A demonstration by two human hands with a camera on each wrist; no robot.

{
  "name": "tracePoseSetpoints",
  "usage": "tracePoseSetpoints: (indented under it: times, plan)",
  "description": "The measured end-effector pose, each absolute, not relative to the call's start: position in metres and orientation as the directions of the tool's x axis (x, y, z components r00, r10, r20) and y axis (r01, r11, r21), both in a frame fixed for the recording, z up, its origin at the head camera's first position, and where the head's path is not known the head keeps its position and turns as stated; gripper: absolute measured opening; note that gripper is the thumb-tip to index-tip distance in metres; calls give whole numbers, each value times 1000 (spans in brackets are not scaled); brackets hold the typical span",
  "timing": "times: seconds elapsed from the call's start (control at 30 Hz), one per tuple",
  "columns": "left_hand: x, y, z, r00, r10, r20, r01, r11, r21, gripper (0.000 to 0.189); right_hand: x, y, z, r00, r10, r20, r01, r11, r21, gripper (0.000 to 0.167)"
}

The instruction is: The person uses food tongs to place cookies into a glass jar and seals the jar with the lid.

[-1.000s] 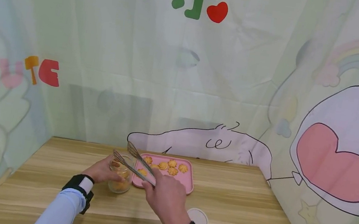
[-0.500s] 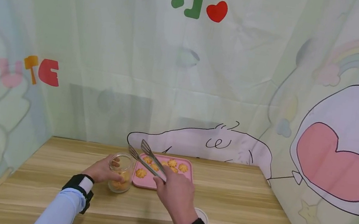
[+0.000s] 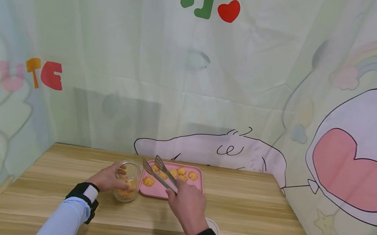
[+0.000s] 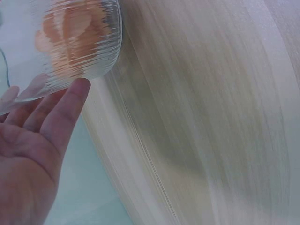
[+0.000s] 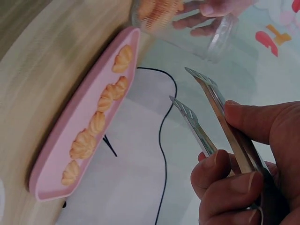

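Observation:
In the head view my left hand (image 3: 106, 178) grips an upright glass jar (image 3: 133, 176) from its left side, thumb in front. Orange-yellow cookies (image 4: 70, 37) lie in the jar's lower part. My right hand (image 3: 189, 207) holds metal tongs (image 5: 227, 129) with slotted tips. The tips stand apart with nothing between them, and in the head view they appear over the left part of a pink tray (image 3: 195, 193). Several flower-shaped cookies (image 3: 192, 176) rest on that tray. The right wrist view shows the tips above the tray, clear of the cookies.
A round white lid (image 3: 214, 227) lies on the wooden table (image 3: 254, 216), partly hidden by the right wrist. The tray stands just right of the jar. A printed cloth backdrop (image 3: 116, 62) rises behind the table and along both sides.
My right hand has carried the tongs rightward from above the jar to over the tray, then slightly lower. The left hand and jar have stayed in place.

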State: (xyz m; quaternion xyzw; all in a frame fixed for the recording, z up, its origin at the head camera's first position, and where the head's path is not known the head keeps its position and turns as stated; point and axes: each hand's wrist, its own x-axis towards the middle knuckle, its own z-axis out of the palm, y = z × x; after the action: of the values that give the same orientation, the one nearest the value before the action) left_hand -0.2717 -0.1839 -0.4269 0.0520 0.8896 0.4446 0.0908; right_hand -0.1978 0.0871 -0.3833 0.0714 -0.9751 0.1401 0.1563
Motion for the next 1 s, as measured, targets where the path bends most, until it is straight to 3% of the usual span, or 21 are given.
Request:
tracePoseSetpoints:
  times: [0.3,0.83,1.0]
  plan:
    - [-271,-182,-425,-979,168,-115,11,606,796,84,-205,89,-403,-964,-88,251,-151,958,-245,22]
    - [-272,-184,-429,-979,164,-118,4,598,801,84,-218,82,-430,-971,-93,221,-149,956,-251,22]
    - [-272,-185,-429,-980,164,-113,8,601,799,82,-216,79,-434,-959,-109,261,-167,963,-213,22]
